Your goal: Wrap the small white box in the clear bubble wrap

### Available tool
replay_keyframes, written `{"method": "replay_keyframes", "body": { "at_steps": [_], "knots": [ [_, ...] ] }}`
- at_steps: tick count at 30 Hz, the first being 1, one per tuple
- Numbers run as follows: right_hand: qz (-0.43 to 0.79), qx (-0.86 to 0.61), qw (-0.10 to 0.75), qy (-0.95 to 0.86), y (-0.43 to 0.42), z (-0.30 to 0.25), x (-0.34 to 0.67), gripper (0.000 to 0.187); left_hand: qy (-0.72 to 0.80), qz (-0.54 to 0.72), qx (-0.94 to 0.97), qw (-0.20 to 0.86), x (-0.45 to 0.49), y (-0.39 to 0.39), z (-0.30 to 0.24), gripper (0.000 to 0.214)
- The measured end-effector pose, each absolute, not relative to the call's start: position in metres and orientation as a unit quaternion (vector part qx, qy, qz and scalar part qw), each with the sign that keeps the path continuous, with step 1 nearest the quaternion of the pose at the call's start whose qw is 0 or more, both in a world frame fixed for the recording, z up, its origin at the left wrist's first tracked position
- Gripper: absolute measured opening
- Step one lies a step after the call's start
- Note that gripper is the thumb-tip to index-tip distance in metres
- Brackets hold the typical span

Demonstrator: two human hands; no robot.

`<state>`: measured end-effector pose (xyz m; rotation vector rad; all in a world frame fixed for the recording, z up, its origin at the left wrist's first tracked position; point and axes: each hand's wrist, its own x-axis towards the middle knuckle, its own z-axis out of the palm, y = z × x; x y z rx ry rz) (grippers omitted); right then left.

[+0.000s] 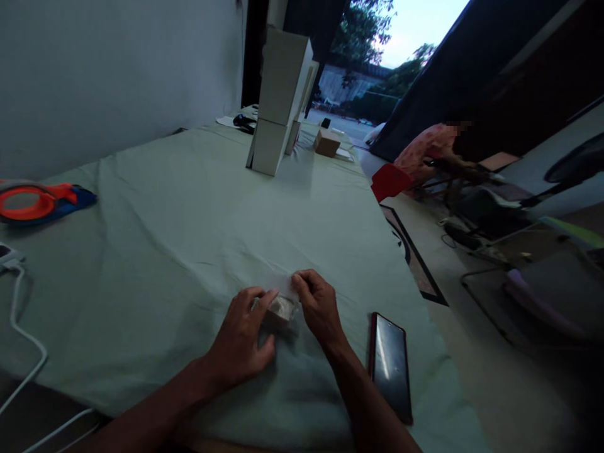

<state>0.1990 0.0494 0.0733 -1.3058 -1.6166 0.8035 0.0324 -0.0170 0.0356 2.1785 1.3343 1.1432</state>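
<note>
A small pale box in clear plastic film lies on the cloth-covered table, between my hands. My left hand curves round the box's left side, fingertips at its upper edge and thumb lower down. My right hand is closed in a pinch at the box's upper right, on the clear plastic film, which stands up faintly between the hands. Blur and dim light hide the print on the box. To the right of my right forearm, a dark phone lies face up.
A pale green cloth covers the table. Tall white boxes and a brown carton stand farther back. At left are an orange tape roll and a white cable. A person sits beyond a red chair.
</note>
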Motion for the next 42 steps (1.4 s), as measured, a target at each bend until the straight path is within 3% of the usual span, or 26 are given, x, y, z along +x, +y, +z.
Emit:
{"method": "replay_keyframes", "body": {
  "at_steps": [7,17,23,28,30,34,42],
  "knots": [
    [0.396,-0.505,0.461,-0.613,0.089,0.07,0.208,0.026,0.56,0.466,0.612,0.307,0.028,-0.005,0.046,0.041],
    [0.391,-0.517,0.473,-0.597,0.118,0.066,0.216,0.032,0.525,0.489,0.455,0.528,0.045,0.061,0.033,0.061],
    [0.29,-0.564,0.506,-0.584,0.094,0.064,0.23,0.023,0.508,0.494,0.442,0.551,0.055,0.082,0.027,0.06],
    [0.278,-0.576,0.364,-0.677,0.06,0.06,0.21,0.031,0.475,0.502,0.432,0.58,0.055,0.083,0.029,0.056],
    [0.277,-0.587,0.35,-0.675,0.056,0.055,0.202,0.04,0.464,0.507,0.428,0.586,0.056,0.08,0.033,0.054],
    [0.364,-0.577,0.437,-0.586,0.063,0.045,0.205,0.026,0.458,0.52,0.416,0.589,0.056,0.075,0.036,0.053],
    [0.447,-0.573,0.506,-0.465,0.073,0.026,0.232,0.036,0.538,0.531,0.416,0.506,0.045,0.085,0.024,0.046]
  ]
}}
